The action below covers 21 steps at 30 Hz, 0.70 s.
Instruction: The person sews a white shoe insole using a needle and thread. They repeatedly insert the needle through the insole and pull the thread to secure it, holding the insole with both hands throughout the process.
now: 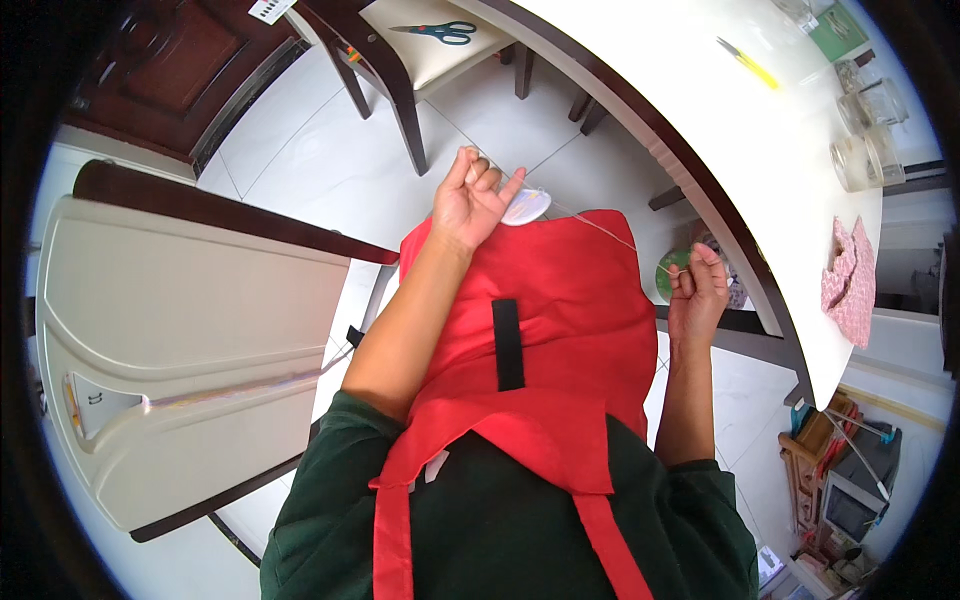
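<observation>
A thin pale thread (600, 225) stretches between my two hands, above the lap of a red apron (577, 300). My left hand (476, 199) is palm-up with its fingers curled and the thread at its fingertips; the little finger sticks out. Just beside that finger is a small whitish disc (527, 208) with faint coloured marks, partly behind the hand; whether the hand grips it I cannot tell. Farther right, near the table edge, my right hand (697, 289) pinches the thread with curled fingers, and a short end shows at the fingers.
A white table (750, 150) with a dark edge curves along the right, bearing a yellow cutter (750, 64), glass jars (862, 161) and pink cloth (851, 281). Scissors (442, 32) lie on a chair seat (420, 64). Multicoloured strands (232, 390) cross a chair back (187, 300) at left.
</observation>
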Tool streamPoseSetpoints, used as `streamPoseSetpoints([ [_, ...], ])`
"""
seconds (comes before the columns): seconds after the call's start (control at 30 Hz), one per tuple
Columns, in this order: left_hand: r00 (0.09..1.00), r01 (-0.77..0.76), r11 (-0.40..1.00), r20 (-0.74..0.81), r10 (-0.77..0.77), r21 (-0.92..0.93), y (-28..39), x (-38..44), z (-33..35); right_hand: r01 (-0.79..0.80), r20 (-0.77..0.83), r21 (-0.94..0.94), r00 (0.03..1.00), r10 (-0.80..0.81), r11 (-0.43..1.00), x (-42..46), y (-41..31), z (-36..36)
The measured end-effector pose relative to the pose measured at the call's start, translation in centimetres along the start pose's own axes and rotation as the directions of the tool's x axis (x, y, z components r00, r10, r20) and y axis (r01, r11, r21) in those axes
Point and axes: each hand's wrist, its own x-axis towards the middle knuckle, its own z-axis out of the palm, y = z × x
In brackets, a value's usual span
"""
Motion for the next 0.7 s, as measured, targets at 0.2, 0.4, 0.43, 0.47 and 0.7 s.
streamPoseSetpoints([
  [0.2,1.0,0.014,0.998,-0.019,-0.015,-0.058,-1.1,0.2,-0.7,0.053,-0.015,0.072,0.999,-0.052,0.996,1.0,-0.9,0.2],
  [0.4,0.996,0.064,0.993,0.075,-0.056,-0.1,-2.9,3.4,1.5,0.114,-0.007,0.063,0.993,-0.114,0.991,0.5,-2.8,0.8],
  [0.43,0.995,0.079,0.994,0.066,-0.073,-0.081,-3.3,3.4,1.4,0.13,-0.023,0.053,0.991,-0.129,0.99,0.3,-3.1,0.6],
  [0.47,0.994,0.093,0.994,0.056,-0.089,-0.063,-3.7,3.2,1.3,0.145,-0.037,0.043,0.989,-0.143,0.989,0.1,-3.4,0.4],
  [0.7,0.986,0.143,0.99,-0.082,-0.144,-0.019,-3.5,-1.7,-2.3,0.115,-0.031,0.015,0.993,-0.115,0.993,-0.5,-2.5,-1.6],
])
